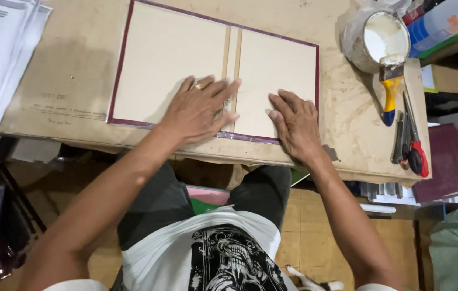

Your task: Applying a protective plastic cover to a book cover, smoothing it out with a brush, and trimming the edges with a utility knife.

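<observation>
Left hand point(199, 110): laid flat, fingers spread, palm down on the open book cover point(164, 59); the fingertips are placed across the narrow spine strip point(231, 59); nothing is gripped. A ring is worn on one finger.

Right hand point(293, 124): laid flat just beside the left, fingers apart, pressed on the right board of the same cover near its lower edge; nothing is gripped.

Book cover: two pale boards and a spine strip, bordered in maroon cloth, spread open under both hands on the brown bench point(78, 81).

Beyond the right hand, further out: a tub of white paste point(382, 37), with a brush point(390, 89) with a yellow handle rested on its rim.

Outward of the right hand: red-handled scissors point(415, 145), and a maroon cover point(447, 161) well apart.

Far outward of the left hand: a stack of white papers point(0, 59).
</observation>
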